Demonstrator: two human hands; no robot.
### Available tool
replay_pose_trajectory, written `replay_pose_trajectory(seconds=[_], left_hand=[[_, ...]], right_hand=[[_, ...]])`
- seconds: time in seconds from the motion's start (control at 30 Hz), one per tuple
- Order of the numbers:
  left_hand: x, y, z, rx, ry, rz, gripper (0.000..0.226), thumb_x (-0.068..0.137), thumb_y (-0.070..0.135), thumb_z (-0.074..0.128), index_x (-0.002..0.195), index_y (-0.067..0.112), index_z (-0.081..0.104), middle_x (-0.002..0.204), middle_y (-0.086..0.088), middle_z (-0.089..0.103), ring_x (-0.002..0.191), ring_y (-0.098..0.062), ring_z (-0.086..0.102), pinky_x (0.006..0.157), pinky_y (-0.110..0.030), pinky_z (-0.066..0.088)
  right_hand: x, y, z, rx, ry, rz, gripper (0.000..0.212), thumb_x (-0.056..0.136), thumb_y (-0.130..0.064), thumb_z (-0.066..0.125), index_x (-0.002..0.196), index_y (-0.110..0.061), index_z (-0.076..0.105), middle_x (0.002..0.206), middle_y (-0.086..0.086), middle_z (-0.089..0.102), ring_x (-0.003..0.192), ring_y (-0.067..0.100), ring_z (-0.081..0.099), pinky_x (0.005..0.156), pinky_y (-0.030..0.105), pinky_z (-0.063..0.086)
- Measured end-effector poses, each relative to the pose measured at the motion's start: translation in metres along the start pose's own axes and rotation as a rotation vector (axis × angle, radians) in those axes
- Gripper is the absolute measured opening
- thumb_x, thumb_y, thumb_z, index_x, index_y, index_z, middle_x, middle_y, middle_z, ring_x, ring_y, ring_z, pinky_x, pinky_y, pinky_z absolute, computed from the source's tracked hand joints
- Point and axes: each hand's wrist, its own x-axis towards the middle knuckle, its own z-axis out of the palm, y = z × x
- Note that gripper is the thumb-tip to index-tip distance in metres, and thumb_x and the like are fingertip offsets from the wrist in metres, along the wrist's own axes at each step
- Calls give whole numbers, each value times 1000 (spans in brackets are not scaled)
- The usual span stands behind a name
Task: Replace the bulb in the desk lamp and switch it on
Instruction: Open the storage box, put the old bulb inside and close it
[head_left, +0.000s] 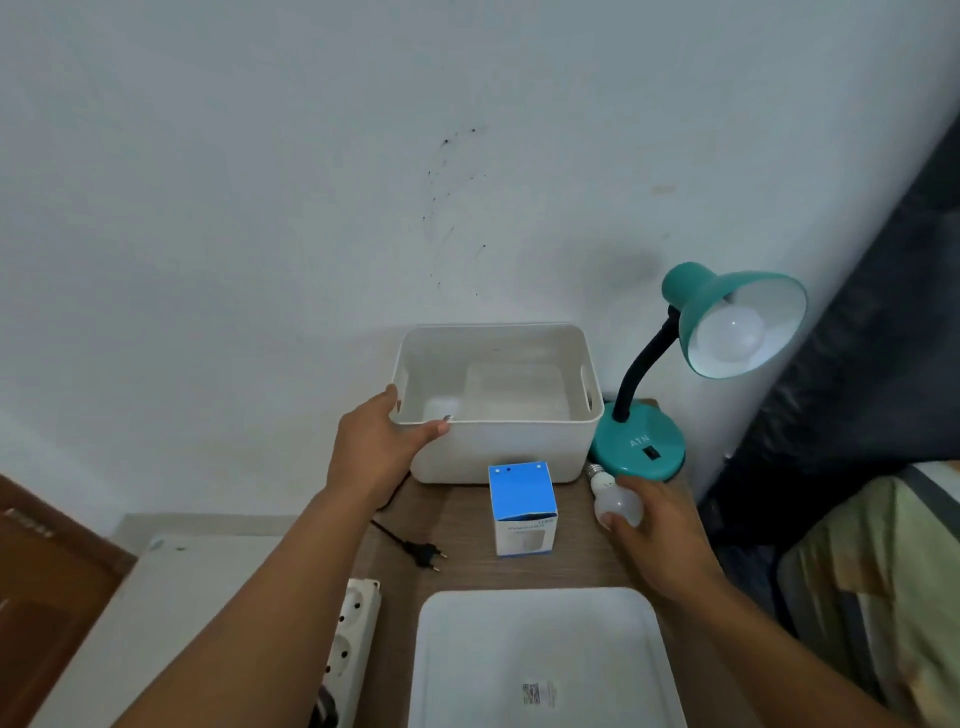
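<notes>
A teal desk lamp (641, 441) stands at the back right of the small wooden table, its shade tilted toward me with a white bulb (735, 335) seated inside, unlit. My right hand (657, 525) is closed around a second white bulb (615, 501) just in front of the lamp's base, screw cap pointing away from me. My left hand (382, 441) grips the front left corner of an open white bin (498, 452). A blue and white bulb box (522, 506) stands upright between my hands. The lamp's black plug (428, 555) lies loose on the table.
A white power strip (348, 629) hangs along the table's left edge. A white bin lid (543, 660) lies flat at the table's near edge. The wall is right behind the bin. A bed with dark and yellow-green fabric (883, 571) is on the right.
</notes>
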Motion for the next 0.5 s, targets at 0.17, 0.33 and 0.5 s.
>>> replay_pose_trajectory(seconds=[0.17, 0.33, 0.5], left_hand=[[5, -3, -5, 8, -15, -59, 89, 74, 45, 84, 146, 10, 46, 135, -6, 63, 112, -20, 63, 81, -15, 41], [8, -8, -6, -26, -3, -77, 92, 69, 47, 86, 145, 12, 48, 137, -9, 61, 119, -22, 62, 94, -28, 46], [8, -8, -5, -39, 1, -71, 90, 70, 45, 86, 145, 11, 49, 138, -9, 61, 121, -22, 61, 94, -28, 46]], right_hand=[[-37, -5, -29, 175, -19, -108, 41, 88, -44, 65, 121, -53, 44, 119, -33, 46, 111, -1, 52, 98, 29, 45], [-45, -37, -63, 243, 61, -192, 44, 83, -38, 69, 123, -44, 50, 116, -33, 47, 107, -4, 54, 82, 13, 43], [-7, -74, -70, 230, 135, -289, 42, 85, -34, 72, 124, -39, 55, 110, -28, 54, 103, -1, 57, 80, 10, 43]])
